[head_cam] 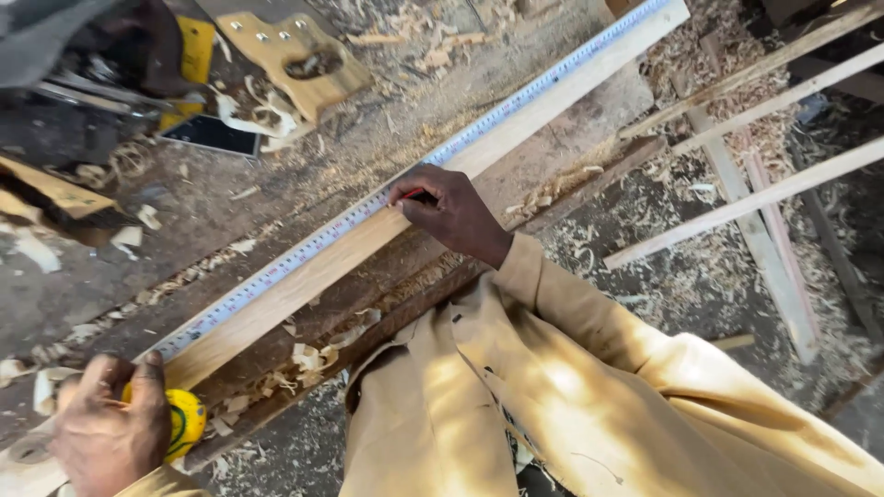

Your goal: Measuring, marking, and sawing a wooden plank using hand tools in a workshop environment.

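Workbench (pixel 276 198), dusty, shavings all over, runs from 7 to 1 o'clock. Long pale plank (pixel 516 129) lies diagonally on it, low end at 8 o'clock, high end at 1. Tape measure blade (pixel 304 253) is stretched along the plank's upper edge, touching it. Loose timber strips (pixel 764 193) on the floor at 3 o'clock. Wooden saw handle (pixel 295 55) at 11 o'clock. Left hand (pixel 106 433) at 8 o'clock, fingers curled around the yellow tape case (pixel 187 421), at the plank's low end. Right hand (pixel 451 212) near centre, fingers bunched, pinching a red pencil (pixel 412 194), tip at the plank's edge beside the blade.
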